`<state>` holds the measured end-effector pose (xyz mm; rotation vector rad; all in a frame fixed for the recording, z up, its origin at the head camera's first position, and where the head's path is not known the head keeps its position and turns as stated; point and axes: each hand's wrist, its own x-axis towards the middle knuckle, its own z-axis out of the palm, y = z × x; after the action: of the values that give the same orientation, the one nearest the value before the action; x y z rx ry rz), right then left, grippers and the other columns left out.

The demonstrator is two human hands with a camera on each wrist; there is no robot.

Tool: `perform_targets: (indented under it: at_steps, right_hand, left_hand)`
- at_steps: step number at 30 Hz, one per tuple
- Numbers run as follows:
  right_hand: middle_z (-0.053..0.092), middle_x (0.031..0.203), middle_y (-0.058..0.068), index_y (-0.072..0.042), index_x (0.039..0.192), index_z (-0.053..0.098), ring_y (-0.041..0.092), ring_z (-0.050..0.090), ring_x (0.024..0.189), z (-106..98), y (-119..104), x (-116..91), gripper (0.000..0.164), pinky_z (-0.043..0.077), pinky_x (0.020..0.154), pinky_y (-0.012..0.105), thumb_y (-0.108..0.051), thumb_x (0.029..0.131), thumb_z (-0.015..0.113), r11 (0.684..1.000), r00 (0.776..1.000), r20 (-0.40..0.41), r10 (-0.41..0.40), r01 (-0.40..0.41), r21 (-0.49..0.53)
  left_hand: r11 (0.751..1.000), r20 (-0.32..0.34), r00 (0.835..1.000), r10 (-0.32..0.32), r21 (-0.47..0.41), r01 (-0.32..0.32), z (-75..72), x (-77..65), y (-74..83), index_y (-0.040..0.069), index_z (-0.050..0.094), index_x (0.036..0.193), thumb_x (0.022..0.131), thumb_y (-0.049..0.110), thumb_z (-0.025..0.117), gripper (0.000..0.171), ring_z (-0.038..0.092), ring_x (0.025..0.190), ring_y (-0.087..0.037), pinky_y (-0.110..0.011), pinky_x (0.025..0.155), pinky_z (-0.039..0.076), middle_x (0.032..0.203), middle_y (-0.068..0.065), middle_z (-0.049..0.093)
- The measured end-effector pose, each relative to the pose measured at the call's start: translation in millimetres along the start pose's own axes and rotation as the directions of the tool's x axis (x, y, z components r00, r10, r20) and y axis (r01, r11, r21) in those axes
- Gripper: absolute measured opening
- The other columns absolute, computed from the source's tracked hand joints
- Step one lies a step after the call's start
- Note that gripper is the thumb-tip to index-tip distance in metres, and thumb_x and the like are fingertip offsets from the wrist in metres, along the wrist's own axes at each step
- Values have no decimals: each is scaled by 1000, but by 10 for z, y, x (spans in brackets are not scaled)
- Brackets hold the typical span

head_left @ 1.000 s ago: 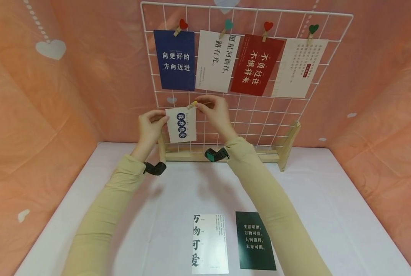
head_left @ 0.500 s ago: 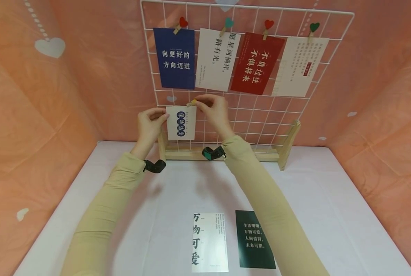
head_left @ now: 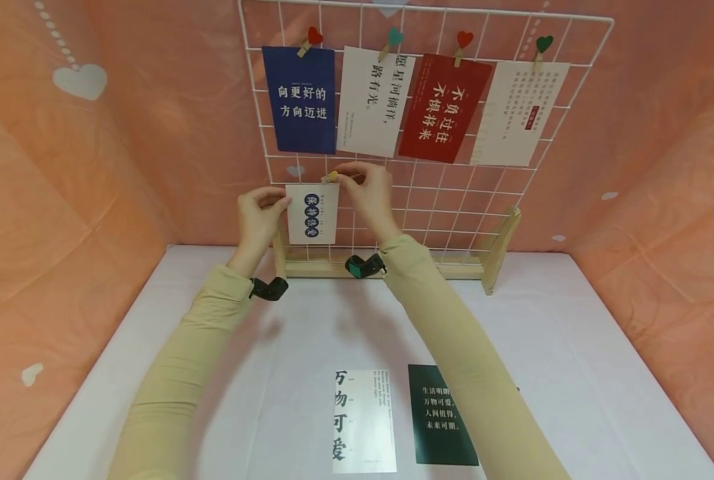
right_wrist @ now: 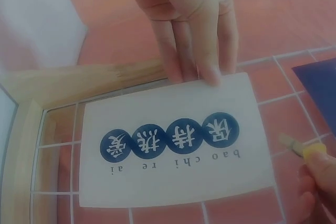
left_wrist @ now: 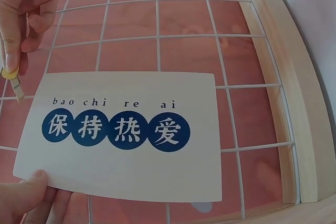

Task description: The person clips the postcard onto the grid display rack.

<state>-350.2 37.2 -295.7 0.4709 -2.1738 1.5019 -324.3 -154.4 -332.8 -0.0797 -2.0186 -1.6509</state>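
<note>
A white card [head_left: 311,215] with four characters in blue circles stands against the lower left of the white wire grid [head_left: 435,193]. My left hand [head_left: 261,215] pinches its left edge between thumb and fingers. Just past the card's upper right corner, my right hand [head_left: 369,193] pinches a small wooden clothespin [head_left: 330,177] with a yellow end. In the left wrist view the clothespin [left_wrist: 16,83] sits beside the card's corner, its tip apart from the card. The right wrist view shows the yellow end [right_wrist: 313,150] between thumb and finger.
Along the grid's top hang a blue card [head_left: 301,100], a white card [head_left: 375,100], a red card [head_left: 445,109] and a cream card [head_left: 520,113], held by heart clothespins. A wooden base [head_left: 387,271] supports the grid. A white card [head_left: 365,421] and a dark green card [head_left: 441,420] lie on the table.
The white card in my left hand has gone from tilted to nearly straight and risen slightly. The clothespin in my right hand has shifted a little left and up, off the card's corner.
</note>
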Motion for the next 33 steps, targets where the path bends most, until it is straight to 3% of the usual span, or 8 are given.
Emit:
perform_targets:
  at_steps: [17,33]
  right_hand:
    - [72,85,7,-2,92,76,13,59,66,62,-25,23,9,45,58,19,-6,85,73,998,999,-25,-31,29,-59]
    - [71,85,9,1,91,75,13,60,68,134,-54,10,8,46,58,19,-4,86,71,999,1000,-8,-1,0,-51]
  left_hand:
    - [999,-7,1000,7,53,-7,-7,-20,24,-8,71,99,85,1,71,16,64,72,-6,-23,73,55,93,-24,68]
    - [998,-39,999,-16,63,18,13,6,27,-6,72,99,85,3,72,16,66,73,-8,-22,73,55,92,-21,70]
